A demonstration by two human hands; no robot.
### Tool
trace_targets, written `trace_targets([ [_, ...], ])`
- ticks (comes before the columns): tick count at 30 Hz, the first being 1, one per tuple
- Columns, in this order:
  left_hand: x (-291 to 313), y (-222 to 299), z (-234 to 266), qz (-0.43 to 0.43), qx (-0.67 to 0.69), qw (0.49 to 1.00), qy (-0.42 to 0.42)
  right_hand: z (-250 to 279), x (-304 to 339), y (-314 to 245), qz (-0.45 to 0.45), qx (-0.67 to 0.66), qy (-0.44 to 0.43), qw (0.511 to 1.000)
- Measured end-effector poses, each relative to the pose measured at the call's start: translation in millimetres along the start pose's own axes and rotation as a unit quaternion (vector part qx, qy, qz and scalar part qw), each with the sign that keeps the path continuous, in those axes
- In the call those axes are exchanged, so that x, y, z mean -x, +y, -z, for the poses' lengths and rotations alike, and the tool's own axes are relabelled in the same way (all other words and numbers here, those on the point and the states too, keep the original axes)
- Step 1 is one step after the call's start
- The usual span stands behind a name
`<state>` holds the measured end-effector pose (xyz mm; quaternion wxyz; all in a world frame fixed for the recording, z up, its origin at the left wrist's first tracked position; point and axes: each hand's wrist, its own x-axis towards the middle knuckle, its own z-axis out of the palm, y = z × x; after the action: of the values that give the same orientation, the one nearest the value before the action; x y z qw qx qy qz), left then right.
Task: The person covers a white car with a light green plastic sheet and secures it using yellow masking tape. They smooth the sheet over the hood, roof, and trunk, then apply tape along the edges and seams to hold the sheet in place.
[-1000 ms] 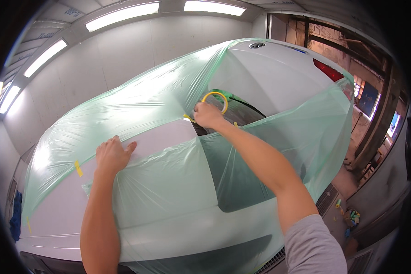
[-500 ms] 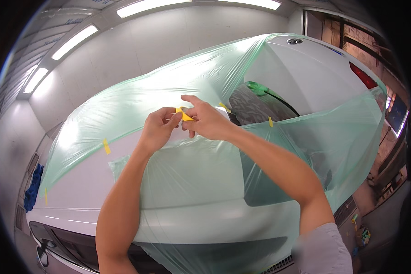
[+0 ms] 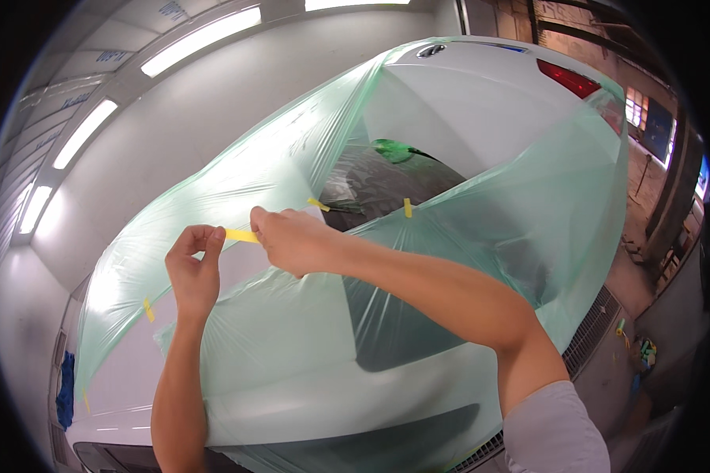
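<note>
A short strip of yellow masking tape is stretched level between my hands. My left hand pinches one end with thumb and fingers. The other end runs into my right hand, which is closed round it; whatever lies inside that palm is hidden. Both hands are above a white car draped in thin green masking film. Beneath them, a bare strip of white roof lies between two sheets of film. Short pieces of tape hold the film edges, one at the far sheet's edge and another by the rear window.
The dark rear window shows between the sheets, with a green patch on it. A red tail light is at the far right. Blue cloth hangs at the left wall. Floor grating and small coloured items are at right.
My hands have moved apart, drawing the tape out into a straight strip between them. The view has shifted, so the car's rear now appears further left and higher.
</note>
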<state>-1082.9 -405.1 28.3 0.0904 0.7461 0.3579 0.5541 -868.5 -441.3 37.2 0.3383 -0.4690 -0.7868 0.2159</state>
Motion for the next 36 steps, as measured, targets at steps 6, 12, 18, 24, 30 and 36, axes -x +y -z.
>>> trace_targets([
  [6, 2.6, 50.6, -19.8, -0.116, -0.023, 0.991, 0.062, 33.7, -0.2, 15.7, -0.019, -0.230, 0.242, 0.942],
  [12, -9.4, 49.6, -44.5, 0.111, 0.160, 0.979, -0.060, 26.8, 1.9, 44.3, -0.017, -0.445, 0.140, 0.884],
  [18, -14.6, 27.1, -58.1, 0.137, 0.097, 0.985, 0.032, 27.6, -13.0, 76.1, -0.047, -0.349, 0.185, 0.917],
  [24, -11.6, -2.0, -62.3, 0.205, 0.144, 0.968, -0.001, 39.7, -40.9, 91.5, -0.079, -0.326, 0.165, 0.927],
  [30, -9.1, -6.2, -62.2, 0.175, 0.119, 0.977, -0.014, 24.0, -63.0, 91.0, 0.059, -0.183, 0.032, 0.981],
  [36, -10.0, -1.5, -59.2, 0.185, 0.091, 0.978, 0.031, 80.1, -111.1, 173.7, -0.085, -0.253, 0.289, 0.919],
])
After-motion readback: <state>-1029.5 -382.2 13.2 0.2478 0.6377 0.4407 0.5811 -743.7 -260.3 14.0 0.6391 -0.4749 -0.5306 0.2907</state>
